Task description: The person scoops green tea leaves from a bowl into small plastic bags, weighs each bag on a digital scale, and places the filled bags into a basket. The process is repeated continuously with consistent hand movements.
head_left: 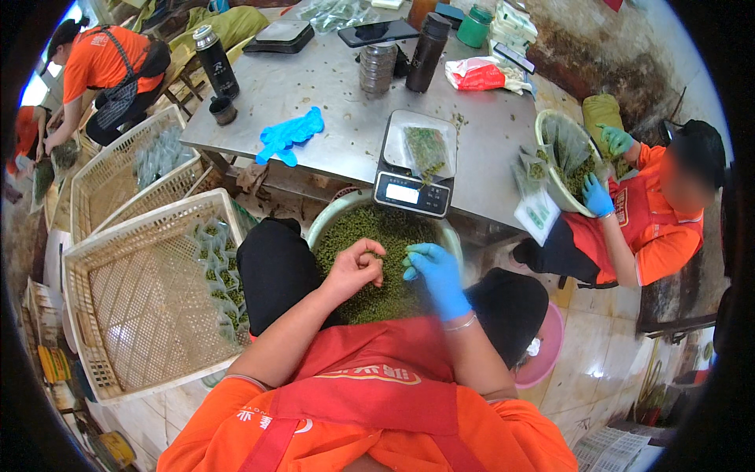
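Note:
A round tub point(452, 244) of small green berries, like green peppercorns point(370, 303), sits between my knees. Over it, my bare left hand point(355, 271) has its fingers curled in; whatever they may hold is hidden. My right hand point(438, 277), in a blue glove with greenish fingertips, faces it with bent fingers drawn together. Nothing I can name shows in its grip. The two hands are apart. Just beyond the tub, a digital scale point(413, 195) stands at the table edge, bearing a clear plastic bag point(425, 151) partly filled with green berries.
Left of me, a large cream crate point(134, 315) has filled bags point(220, 275) along one side; another crate point(102, 204) lies behind. The steel table point(338, 118) carries a blue glove point(291, 135), flasks and a phone point(377, 33). Co-workers sit right and far left. A pink basin point(550, 346) is by my right knee.

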Demonstrator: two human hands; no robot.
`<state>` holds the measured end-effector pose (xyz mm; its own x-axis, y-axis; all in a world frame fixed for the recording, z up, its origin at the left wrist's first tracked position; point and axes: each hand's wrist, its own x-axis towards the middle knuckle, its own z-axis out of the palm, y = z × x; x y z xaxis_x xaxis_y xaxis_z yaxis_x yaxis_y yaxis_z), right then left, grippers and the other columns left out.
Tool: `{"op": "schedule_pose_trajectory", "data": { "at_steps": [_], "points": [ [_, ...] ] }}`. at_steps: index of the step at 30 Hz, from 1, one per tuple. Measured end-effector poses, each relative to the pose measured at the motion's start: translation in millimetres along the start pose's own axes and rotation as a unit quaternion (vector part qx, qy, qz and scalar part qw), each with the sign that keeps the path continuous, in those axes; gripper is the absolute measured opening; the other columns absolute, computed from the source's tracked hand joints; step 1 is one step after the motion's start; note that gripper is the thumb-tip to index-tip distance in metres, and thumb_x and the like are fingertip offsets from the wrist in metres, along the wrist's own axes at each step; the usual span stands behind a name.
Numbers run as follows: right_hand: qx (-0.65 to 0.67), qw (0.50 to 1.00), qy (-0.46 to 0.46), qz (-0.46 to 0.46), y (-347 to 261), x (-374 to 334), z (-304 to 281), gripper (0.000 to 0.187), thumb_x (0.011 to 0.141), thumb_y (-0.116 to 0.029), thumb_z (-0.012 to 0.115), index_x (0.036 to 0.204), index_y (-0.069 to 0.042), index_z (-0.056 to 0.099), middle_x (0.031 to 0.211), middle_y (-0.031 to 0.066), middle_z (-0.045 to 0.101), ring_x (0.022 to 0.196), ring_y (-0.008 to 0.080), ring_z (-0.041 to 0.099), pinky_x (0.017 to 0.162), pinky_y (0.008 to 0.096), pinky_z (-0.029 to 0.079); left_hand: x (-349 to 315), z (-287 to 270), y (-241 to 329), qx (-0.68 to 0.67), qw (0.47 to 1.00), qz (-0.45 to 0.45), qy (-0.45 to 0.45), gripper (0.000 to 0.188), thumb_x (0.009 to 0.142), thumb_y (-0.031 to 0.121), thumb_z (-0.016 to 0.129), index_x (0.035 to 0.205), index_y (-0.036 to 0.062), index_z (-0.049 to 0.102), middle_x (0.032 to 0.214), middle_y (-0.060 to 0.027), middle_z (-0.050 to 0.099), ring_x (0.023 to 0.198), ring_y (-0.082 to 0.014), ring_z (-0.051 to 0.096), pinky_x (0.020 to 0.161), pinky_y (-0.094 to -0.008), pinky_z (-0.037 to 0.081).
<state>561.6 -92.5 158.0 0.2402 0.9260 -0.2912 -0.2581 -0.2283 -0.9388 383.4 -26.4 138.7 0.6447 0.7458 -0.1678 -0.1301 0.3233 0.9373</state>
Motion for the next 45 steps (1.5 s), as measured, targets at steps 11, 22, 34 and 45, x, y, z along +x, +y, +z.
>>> {"op": "schedule_pose_trajectory", "data": {
  "at_steps": [11, 22, 34, 45],
  "points": [
    [-0.456, 0.768, 0.16, -0.421, -39, 43, -9, 0.027, 0.079, -0.011, 0.059, 0.106, -0.007, 0.061, 0.109, 0.0131, 0.059, 0.08, 0.0285, 0.061, 0.068, 0.034, 0.05, 26, -35, 44, 0.505, 0.848, 0.154, 0.037, 0.028, 0.079, 0.035, 0.065, 0.098, 0.015, 0.061, 0.057, -0.0023, 0.056, 0.049, -0.0115, 0.055, 0.049, -0.028, 0.044],
    [-0.678, 0.649, 0.14, -0.314, -72, 124, 13, 0.02, 0.081, -0.021, 0.053, 0.097, -0.009, 0.058, 0.12, 0.0123, 0.051, 0.063, 0.0321, 0.061, 0.053, 0.042, 0.05, 62, -61, 34, 0.44, 0.853, 0.17, 0.224, 0.019, 0.08, 0.025, 0.064, 0.092, 0.0105, 0.06, 0.066, -0.0047, 0.062, 0.06, -0.0182, 0.062, 0.056, -0.0309, 0.047],
    [-0.656, 0.662, -0.05, -0.358, -70, 72, 94, 0.017, 0.079, -0.013, 0.054, 0.094, -0.007, 0.058, 0.093, 0.0117, 0.06, 0.071, 0.028, 0.062, 0.058, 0.0391, 0.049, 74, -62, 27, 0.57, 0.762, 0.167, 0.258, 0.043, 0.074, 0.023, 0.064, 0.113, 0.0143, 0.049, 0.077, -0.0082, 0.066, 0.067, -0.0297, 0.063, 0.057, -0.0407, 0.048],
    [-0.661, 0.689, -0.04, -0.294, -65, 64, 101, 0.025, 0.078, -0.008, 0.05, 0.103, -0.007, 0.056, 0.105, 0.0159, 0.056, 0.071, 0.0326, 0.061, 0.058, 0.0417, 0.05, 71, -55, 37, 0.585, 0.723, 0.274, 0.244, 0.058, 0.069, 0.011, 0.062, 0.125, 0.0115, 0.044, 0.074, -0.014, 0.061, 0.066, -0.0332, 0.059, 0.058, -0.0426, 0.047]
  ]
}}
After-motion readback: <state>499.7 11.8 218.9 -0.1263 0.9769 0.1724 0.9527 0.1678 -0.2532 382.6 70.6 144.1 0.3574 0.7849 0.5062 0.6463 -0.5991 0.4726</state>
